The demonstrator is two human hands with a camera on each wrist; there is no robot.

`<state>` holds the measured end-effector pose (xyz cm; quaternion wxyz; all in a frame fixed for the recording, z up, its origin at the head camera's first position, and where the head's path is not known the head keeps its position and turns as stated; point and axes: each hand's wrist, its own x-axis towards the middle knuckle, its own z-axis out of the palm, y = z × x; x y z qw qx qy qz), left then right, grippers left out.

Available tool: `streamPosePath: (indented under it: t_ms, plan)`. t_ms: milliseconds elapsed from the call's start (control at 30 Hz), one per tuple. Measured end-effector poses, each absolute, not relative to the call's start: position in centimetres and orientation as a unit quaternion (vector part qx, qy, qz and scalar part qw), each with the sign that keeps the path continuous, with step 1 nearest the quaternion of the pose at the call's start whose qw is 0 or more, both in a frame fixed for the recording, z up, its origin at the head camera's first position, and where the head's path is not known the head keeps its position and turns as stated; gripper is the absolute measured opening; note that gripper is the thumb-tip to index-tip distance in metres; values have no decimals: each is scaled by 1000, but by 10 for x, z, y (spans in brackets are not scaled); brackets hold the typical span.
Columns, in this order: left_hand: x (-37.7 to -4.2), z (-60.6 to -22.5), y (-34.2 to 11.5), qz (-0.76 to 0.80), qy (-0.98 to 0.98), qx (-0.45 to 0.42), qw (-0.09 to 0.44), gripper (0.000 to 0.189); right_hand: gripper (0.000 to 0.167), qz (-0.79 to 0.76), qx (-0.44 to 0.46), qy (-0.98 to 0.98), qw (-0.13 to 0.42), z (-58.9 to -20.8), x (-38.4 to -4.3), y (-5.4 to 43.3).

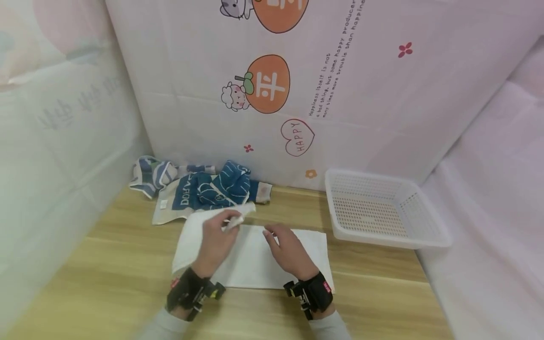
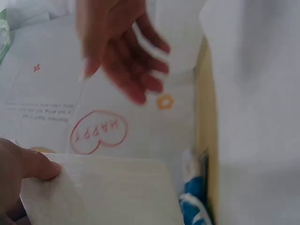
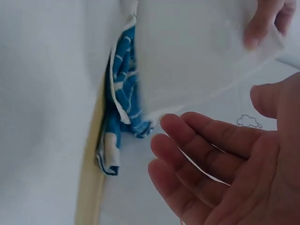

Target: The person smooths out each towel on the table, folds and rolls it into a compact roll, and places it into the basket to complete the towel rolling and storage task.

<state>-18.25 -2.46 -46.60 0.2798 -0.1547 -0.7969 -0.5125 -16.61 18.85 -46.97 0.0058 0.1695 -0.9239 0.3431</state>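
A white cloth (image 1: 255, 267) lies flat on the wooden table in front of the person. My left hand (image 1: 216, 243) is raised over its left part and pinches a lifted white flap (image 2: 103, 190) between thumb and fingers. In the right wrist view that flap hangs from the left fingers as a smooth sheet with a straight lower edge. Over the right half of the cloth is my right hand (image 1: 291, 252), holding nothing. Its fingers (image 3: 201, 145) are loosely bent and spread, palm showing, near the flap's lower corner.
Behind the cloth, a blue and white towel (image 1: 170, 208) lies under a crumpled blue patterned one (image 1: 229, 184). A striped cloth (image 1: 148, 174) is bunched at the back left. The white plastic basket (image 1: 393, 240) stands at the back right, near printed fabric walls (image 1: 191, 94).
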Motion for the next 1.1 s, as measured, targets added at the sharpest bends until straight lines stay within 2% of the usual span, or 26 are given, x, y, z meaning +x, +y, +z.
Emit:
streamPosePath:
  t_ms: [167, 267, 367, 533, 600, 733, 900, 1000, 1100]
  plan:
    - [-167, -503, 7, -516, -819, -161, 195, 30, 52, 357, 183, -916, -25, -488, -167, 181]
    - [-157, -518, 15, -528, -819, -152, 168, 32, 55, 367, 172, -913, -47, -497, -167, 178]
    - [-149, -526, 21, -547, -809, -153, 147, 42, 57, 383, 155, -909, -54, -502, -166, 177]
    - [-140, -532, 28, -565, -800, -168, 109, 62, 42, 406, 148, -901, -41, -507, -169, 178]
    - [-139, -534, 29, -562, -801, -175, 109, 66, 36, 413, 150, -897, -38, -509, -171, 178]
    - [-141, -538, 21, -554, -802, -196, 108, 70, 35, 428, 155, -889, -47, -514, -173, 175]
    - [-147, -544, 0, -527, -811, -251, 36, 78, 34, 416, 154, -895, -47, -521, -175, 172]
    - [-152, -543, -16, -513, -814, -274, -2, 72, 35, 403, 144, -903, -42, -526, -177, 171]
    - [-158, -539, -31, -497, -823, -276, 14, 54, 38, 392, 140, -908, -38, -531, -179, 168]
